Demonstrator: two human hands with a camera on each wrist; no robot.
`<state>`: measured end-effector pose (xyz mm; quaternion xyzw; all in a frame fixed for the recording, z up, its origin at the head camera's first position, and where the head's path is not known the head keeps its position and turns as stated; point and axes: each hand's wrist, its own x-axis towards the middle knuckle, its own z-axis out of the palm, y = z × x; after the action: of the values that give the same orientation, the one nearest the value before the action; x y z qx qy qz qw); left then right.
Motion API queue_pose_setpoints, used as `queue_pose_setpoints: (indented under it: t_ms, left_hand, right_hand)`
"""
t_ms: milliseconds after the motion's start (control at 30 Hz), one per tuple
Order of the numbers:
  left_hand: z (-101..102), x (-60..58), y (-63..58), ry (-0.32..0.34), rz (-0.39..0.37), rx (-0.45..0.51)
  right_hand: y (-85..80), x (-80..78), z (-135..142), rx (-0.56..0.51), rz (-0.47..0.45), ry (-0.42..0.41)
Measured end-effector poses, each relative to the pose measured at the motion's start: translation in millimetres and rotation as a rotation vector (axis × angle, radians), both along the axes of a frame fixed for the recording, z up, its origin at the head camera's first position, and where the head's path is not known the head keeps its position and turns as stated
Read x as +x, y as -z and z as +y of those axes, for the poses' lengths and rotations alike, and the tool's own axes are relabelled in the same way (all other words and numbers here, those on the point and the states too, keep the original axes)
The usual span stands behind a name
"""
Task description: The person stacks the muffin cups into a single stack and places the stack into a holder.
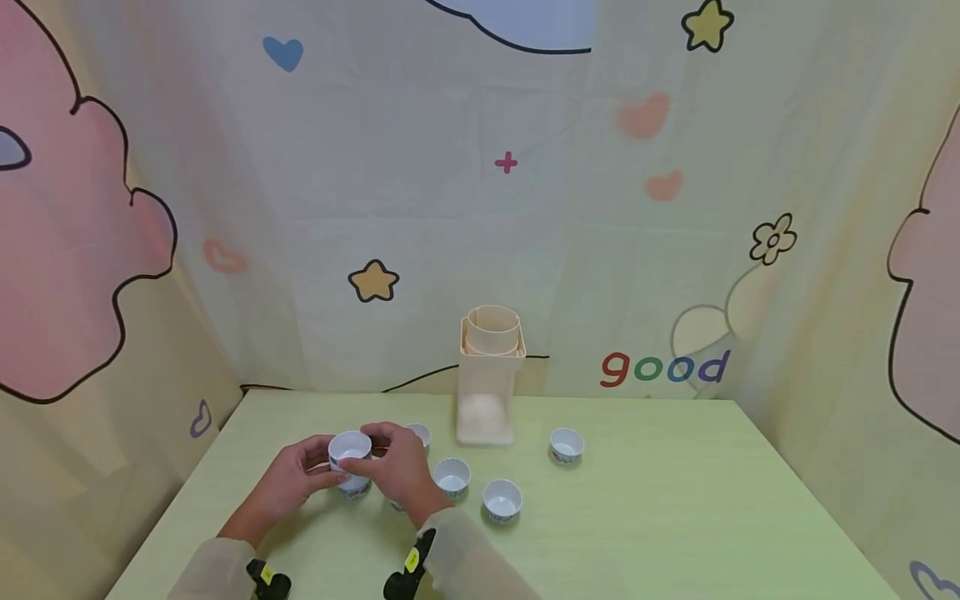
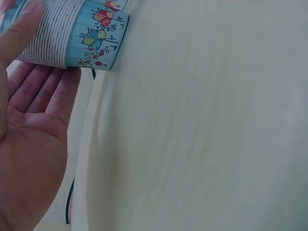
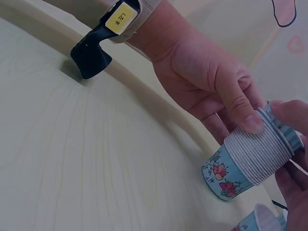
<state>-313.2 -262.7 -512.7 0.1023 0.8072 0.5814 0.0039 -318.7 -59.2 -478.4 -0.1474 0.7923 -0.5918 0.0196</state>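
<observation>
My left hand (image 1: pixel 288 482) grips a stack of nested paper cups (image 3: pixel 257 151), blue with a bird-and-flower print, at the table's left side. The stack's many white rims show as close ridges in the left wrist view, where my left thumb lies across the cup stack (image 2: pixel 53 33). From the other side, my right hand (image 1: pixel 405 467) pinches the top paper cup (image 1: pixel 349 444). A strip of that cup's blue side shows above the ridges in the right wrist view, so it sits partly raised from the stack. Both hands hold the stack close over the table.
Single paper cups stand upright to the right: a near one (image 1: pixel 502 502), another (image 1: pixel 452 477), and a far right one (image 1: pixel 567 446). A further cup (image 1: pixel 420 433) is partly behind my right hand. A beige holder (image 1: pixel 486 400) with a round tube stands at the back edge.
</observation>
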Motion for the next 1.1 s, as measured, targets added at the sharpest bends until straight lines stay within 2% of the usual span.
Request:
queue_pose_setpoints:
  t_ms: [600, 867, 1100]
  left_hand:
    - [1.7, 3.5, -3.3, -0.007, -0.007, -0.006]
    - [3.8, 2.9, -5.2, -0.016, -0.030, -0.016]
    - [2.6, 1.4, -2.5, -0.052, -0.059, -0.029]
  right_hand:
    - [3.5, -4.2, 1.1, 0.051, -0.052, -0.019]
    - [1.8, -5.7, 3.3, 0.089, -0.028, -0.037]
    - [0.4, -4.5, 7.4, 0.109, -0.043, -0.058]
